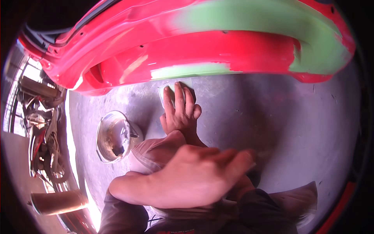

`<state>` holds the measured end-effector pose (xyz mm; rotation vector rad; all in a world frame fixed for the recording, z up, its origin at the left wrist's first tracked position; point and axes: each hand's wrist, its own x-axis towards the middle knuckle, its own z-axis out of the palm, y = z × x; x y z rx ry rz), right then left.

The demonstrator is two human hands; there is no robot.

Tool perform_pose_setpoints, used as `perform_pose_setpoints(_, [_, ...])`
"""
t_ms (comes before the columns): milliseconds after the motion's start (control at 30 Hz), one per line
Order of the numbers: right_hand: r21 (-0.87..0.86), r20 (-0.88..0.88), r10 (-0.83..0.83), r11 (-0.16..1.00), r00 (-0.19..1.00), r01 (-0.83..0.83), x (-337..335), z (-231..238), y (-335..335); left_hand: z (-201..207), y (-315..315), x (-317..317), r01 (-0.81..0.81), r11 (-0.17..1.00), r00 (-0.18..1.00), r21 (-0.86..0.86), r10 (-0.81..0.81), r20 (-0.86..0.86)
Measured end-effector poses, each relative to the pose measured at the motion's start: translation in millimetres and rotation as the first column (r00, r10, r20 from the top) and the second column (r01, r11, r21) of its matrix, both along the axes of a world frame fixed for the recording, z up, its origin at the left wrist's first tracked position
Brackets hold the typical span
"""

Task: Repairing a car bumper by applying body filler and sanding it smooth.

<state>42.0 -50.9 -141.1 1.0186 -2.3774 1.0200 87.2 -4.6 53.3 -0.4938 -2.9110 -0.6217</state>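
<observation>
A red car bumper (167, 50) with pale green patches spans the top of the view. Just below its lower edge is my right hand (181, 111), back of the hand up. Its fingers lie over a thin pale greenish sheet (162, 92), which looks like sandpaper, and hold it. Whether the sheet touches the bumper cannot be made out. Closer to me, my left forearm reaches across my body from the left. My left hand (210, 169) is bent and smeared by motion at the fingers, so anything in them is hidden.
A metal bucket (102, 136) with a wire handle stands on the grey concrete floor (233, 113), left of my knee (156, 152). Farther left are a brown cylinder (58, 202) and a heap of metal parts (44, 144). Something red edges the lower right.
</observation>
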Motion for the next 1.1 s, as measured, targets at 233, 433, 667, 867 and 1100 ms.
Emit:
perform_pose_setpoints(233, [0.015,-0.238,-0.16,0.986,0.958,0.168,0.5,6.4,-60.9,-25.0,-3.4,8.9,-0.007,1.0,0.998,0.015,0.007,0.057])
perform_pose_setpoints(433, [0.038,-0.302,-0.245,0.963,0.921,0.268,-2.1,-9.5,-97.7,-23.3,-13.2,12.3,-0.031,0.994,0.997,-0.105,0.038,0.072])
perform_pose_setpoints(667, [0.052,-0.306,-0.242,0.962,0.921,0.27,1.5,-26.6,-99.5,-21.7,-22.7,14.7,-0.048,0.983,0.991,-0.179,0.069,0.116])
perform_pose_setpoints(867, [0.017,-0.123,-0.13,0.991,0.984,0.133,17.6,-19.8,-79.9,-20.9,-27.9,20.8,-0.067,0.984,0.991,-0.167,0.085,0.104])
perform_pose_setpoints(1100, [-0.02,-0.148,-0.106,0.994,0.983,0.104,4.1,14.3,-83.8,-15.6,-28.7,27.6,-0.075,0.977,0.992,-0.198,0.093,0.083])
